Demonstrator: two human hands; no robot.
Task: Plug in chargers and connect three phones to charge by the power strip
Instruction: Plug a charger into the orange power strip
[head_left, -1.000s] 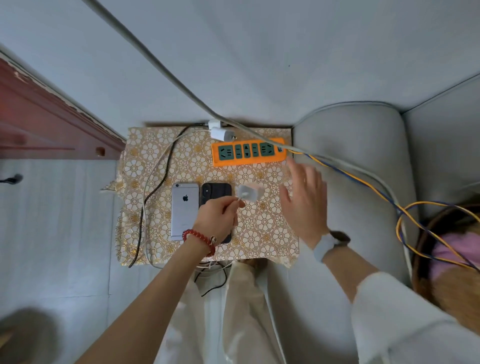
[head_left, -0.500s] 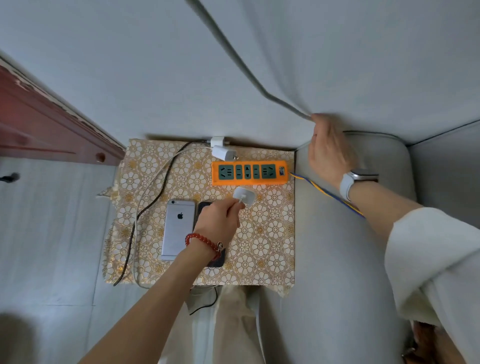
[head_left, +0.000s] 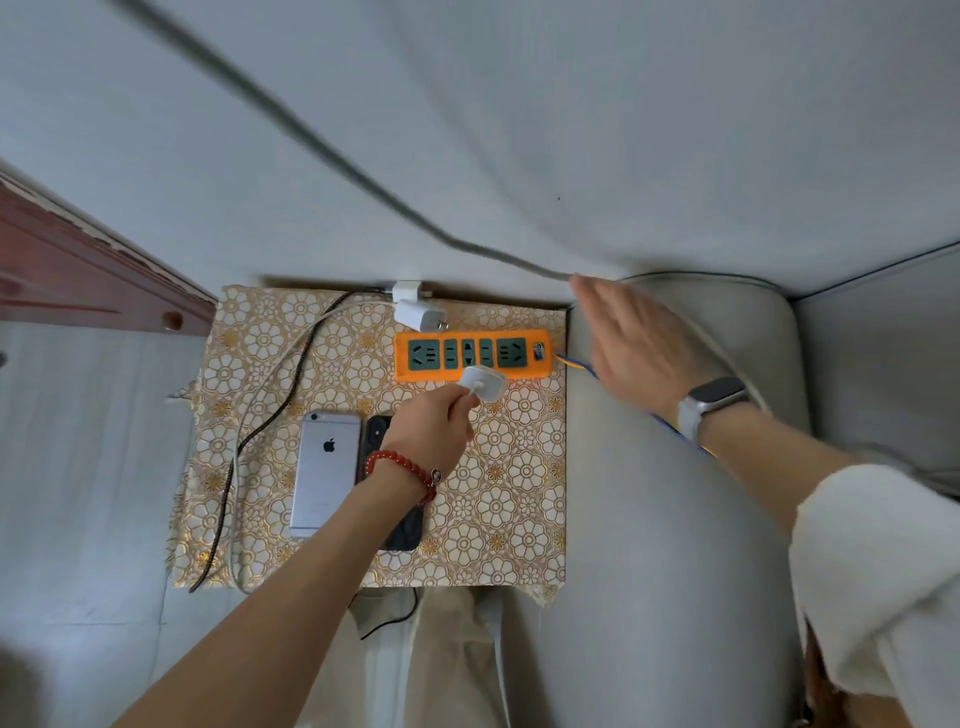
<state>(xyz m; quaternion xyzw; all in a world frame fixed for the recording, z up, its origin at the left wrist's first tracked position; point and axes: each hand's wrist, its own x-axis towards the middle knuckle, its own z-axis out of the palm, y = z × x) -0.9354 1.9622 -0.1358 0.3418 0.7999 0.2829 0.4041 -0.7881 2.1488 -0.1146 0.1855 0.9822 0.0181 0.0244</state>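
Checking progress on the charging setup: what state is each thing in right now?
Power strip: all sockets empty.
White charger: pinched by left hand, unplugged.
Second charger: lying loose, unplugged.
Silver phone: face down.
Black phone: partly hidden.
Right hand: open, holding nothing.

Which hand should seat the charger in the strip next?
Left. The left hand already pinches the white charger at the orange power strip; the right hand is open, off beside the strip.
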